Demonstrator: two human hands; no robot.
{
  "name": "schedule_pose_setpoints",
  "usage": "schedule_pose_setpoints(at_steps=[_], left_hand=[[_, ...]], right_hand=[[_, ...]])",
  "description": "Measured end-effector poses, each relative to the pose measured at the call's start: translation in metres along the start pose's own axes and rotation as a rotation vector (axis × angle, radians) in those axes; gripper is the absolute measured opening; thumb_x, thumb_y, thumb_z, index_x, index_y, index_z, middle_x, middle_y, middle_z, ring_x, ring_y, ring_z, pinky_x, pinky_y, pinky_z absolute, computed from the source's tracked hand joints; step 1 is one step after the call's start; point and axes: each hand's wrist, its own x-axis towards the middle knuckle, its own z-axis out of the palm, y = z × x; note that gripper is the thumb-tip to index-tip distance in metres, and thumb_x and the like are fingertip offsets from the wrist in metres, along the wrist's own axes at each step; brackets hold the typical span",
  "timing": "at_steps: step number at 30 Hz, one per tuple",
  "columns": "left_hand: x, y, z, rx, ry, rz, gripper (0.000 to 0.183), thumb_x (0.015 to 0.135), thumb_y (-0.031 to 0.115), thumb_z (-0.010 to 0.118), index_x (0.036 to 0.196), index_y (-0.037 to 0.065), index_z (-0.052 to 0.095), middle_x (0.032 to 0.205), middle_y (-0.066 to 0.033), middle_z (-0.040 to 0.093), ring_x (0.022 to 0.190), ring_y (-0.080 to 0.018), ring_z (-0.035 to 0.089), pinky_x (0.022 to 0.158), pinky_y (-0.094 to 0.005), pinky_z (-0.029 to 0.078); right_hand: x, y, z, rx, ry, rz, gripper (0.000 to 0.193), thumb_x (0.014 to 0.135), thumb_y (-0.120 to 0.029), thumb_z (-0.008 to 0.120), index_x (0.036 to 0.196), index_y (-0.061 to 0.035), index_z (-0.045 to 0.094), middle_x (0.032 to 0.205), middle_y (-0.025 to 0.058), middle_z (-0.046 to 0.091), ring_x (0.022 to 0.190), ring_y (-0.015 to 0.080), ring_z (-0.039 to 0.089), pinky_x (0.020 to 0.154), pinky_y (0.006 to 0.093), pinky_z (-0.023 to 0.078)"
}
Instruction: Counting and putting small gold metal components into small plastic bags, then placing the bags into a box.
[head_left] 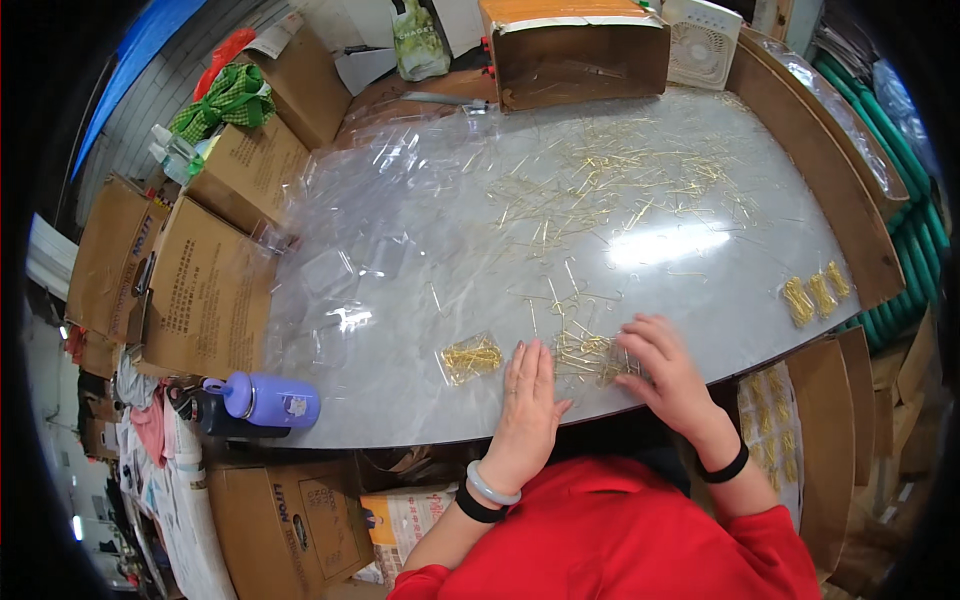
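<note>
A small heap of thin gold wire hooks (580, 352) lies on the grey tabletop between my two hands. My left hand (530, 405) rests flat at the heap's left side, its fingers straight and close together. At the right side, my right hand (665, 375) curves around the heap's edge with its fingers apart. Some hook ends near its fingertips are hard to make out. Left of my left hand lies a clear packet (471, 360) with gold hooks inside. Farther off, many loose gold hooks (640, 165) are scattered across the table.
Clear plastic bags (350, 240) cover the table's left part. A purple bottle (275, 400) lies at the front-left edge. Gold bundles (815, 294) sit at the right edge. An open carton (580, 60) and a white fan (703, 45) stand behind. Cardboard (820, 180) borders the right.
</note>
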Motion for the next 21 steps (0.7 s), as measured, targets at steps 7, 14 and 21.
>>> schedule_pose_setpoints(at_steps=[7,14,21], left_hand=[[0.009,0.007,-0.008,0.027,-0.103,-0.004,0.086,0.086,0.02,0.075,0.149,-0.011,0.026,0.154,-0.0295,0.028,0.144,-0.0476,0.027,0.118,-0.0523,0.026],[0.02,-0.002,0.004,0.075,-0.082,0.047,0.088,0.086,0.025,0.076,0.15,-0.009,0.027,0.151,-0.0278,0.034,0.143,-0.0454,0.03,0.119,-0.0557,0.024],[0.026,0.002,-0.004,-0.023,-0.092,0.144,0.09,0.084,0.032,0.077,0.15,-0.007,0.03,0.147,-0.0253,0.04,0.141,-0.0432,0.036,0.118,-0.0584,0.023]], right_hand=[[-0.011,0.0,-0.01,-0.199,-0.04,0.067,0.039,0.082,-0.016,0.073,0.12,-0.0082,0.064,0.123,0.0073,0.062,0.111,0.0298,0.055,0.099,0.0458,0.04],[-0.002,-0.001,0.015,-0.139,-0.024,0.049,0.039,0.077,-0.006,0.073,0.116,-0.0081,0.066,0.121,0.0049,0.065,0.108,0.0289,0.057,0.089,0.0399,0.047],[0.0,-0.004,0.001,-0.123,-0.049,0.018,0.036,0.074,-0.002,0.067,0.11,-0.0079,0.069,0.119,0.0054,0.067,0.102,0.0269,0.06,0.089,0.0385,0.05]])
